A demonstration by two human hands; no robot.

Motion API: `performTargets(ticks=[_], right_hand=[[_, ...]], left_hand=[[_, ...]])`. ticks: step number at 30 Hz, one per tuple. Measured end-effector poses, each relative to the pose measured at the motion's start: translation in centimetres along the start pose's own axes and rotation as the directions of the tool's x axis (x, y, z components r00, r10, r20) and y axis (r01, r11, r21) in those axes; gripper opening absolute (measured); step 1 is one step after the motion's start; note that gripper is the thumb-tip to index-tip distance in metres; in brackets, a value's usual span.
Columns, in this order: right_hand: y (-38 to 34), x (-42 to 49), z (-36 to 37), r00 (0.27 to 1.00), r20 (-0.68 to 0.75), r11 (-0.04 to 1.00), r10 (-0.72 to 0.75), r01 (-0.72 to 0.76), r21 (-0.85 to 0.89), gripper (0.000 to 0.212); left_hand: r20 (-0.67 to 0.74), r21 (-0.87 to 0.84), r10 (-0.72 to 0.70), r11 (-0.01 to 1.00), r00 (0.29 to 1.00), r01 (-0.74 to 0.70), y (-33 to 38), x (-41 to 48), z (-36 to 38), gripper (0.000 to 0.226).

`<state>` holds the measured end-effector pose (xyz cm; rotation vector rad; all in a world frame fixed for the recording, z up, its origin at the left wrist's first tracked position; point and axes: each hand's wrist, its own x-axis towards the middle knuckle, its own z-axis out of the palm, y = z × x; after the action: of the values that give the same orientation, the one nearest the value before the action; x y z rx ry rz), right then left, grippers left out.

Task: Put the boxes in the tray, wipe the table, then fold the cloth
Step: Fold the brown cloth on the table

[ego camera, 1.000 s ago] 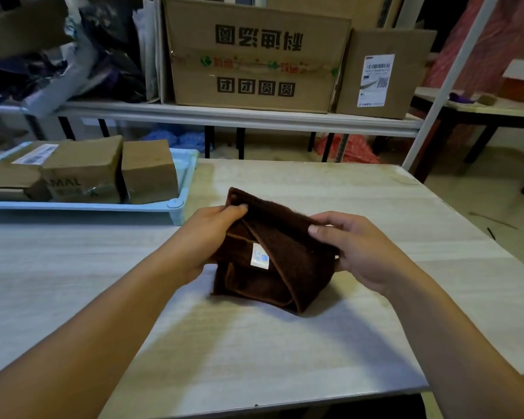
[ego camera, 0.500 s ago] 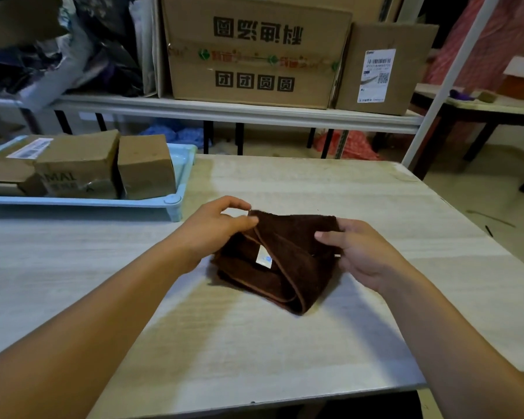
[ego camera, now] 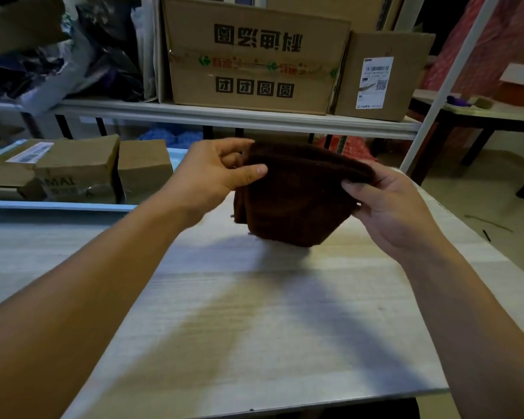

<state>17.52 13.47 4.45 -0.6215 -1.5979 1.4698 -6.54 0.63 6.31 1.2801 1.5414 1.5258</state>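
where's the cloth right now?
In the head view the brown cloth sits centre frame, pinched at its top edge between the left hand and right hand, hanging over the table, right of the tray.

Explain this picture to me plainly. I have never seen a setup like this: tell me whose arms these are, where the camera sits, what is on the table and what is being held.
There is no machine here. The arms belong to a person wearing a wide-angle camera on the head, so you look forward and down as they do. The left hand and right hand each pinch a top corner of a folded dark brown cloth, holding it up so it hangs above a pale wooden table. At the left stands a light blue tray holding three cardboard boxes. Behind the table a shelf carries a large printed carton and a smaller carton with a shipping label.
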Motion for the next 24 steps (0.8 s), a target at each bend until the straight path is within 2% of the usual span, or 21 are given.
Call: performTargets(ticks=[4,7,12,15,18,20,22,23,24], right_hand=[[-1.0,-0.6,-0.8,0.996,0.083,0.998,-0.028,0.032,-0.045,0.031],[-1.4,-0.7,-1.2,0.991,0.134,0.997,-0.03,0.038,-0.062,0.031],[1.5,-0.2,-1.5,0.983,0.122,0.971,0.136,-0.108,-0.214,0.026],[3.3,-0.9,-2.1,0.985,0.112,0.933,0.131,-0.085,-0.35,0.03],[3.4,-2.5,-2.9,0.984,0.171,0.913,0.054,0.021,-0.408,0.035],[3.1,-3.9,-3.6,0.943,0.329,0.837,0.058,0.134,-0.531,0.043],[2.7,-5.2,-4.2,0.841,0.493,0.699,0.22,0.217,-0.682,0.048],[2.5,-5.6,-4.3,0.797,0.525,0.658,0.3,0.226,-0.719,0.046],[2.2,-5.8,-4.0,0.784,0.533,0.653,0.319,0.226,-0.723,0.042]], left_hand=[[0.085,-0.007,-0.075,0.997,0.994,0.076,1.2,-0.4,-0.9,0.036],[0.053,-0.028,-0.084,0.996,0.995,0.086,1.6,0.1,-0.6,0.027],[-0.008,0.171,-0.176,0.97,0.984,0.175,-2.0,1.0,0.6,0.012],[0.012,0.222,-0.146,0.965,0.989,0.14,-4.1,0.1,1.0,0.01],[0.168,0.19,-0.051,0.982,0.985,0.018,-4.6,-1.0,0.1,0.007],[0.395,0.209,-0.068,0.978,0.916,-0.017,-4.4,-1.7,-0.7,0.006],[0.568,0.346,-0.175,0.937,0.804,-0.04,-4.2,-2.6,-0.8,0.008],[0.589,0.409,-0.217,0.911,0.778,-0.056,-4.4,-2.8,-0.6,0.014],[0.567,0.452,-0.228,0.89,0.792,-0.067,-4.6,-2.9,-0.3,0.021]])
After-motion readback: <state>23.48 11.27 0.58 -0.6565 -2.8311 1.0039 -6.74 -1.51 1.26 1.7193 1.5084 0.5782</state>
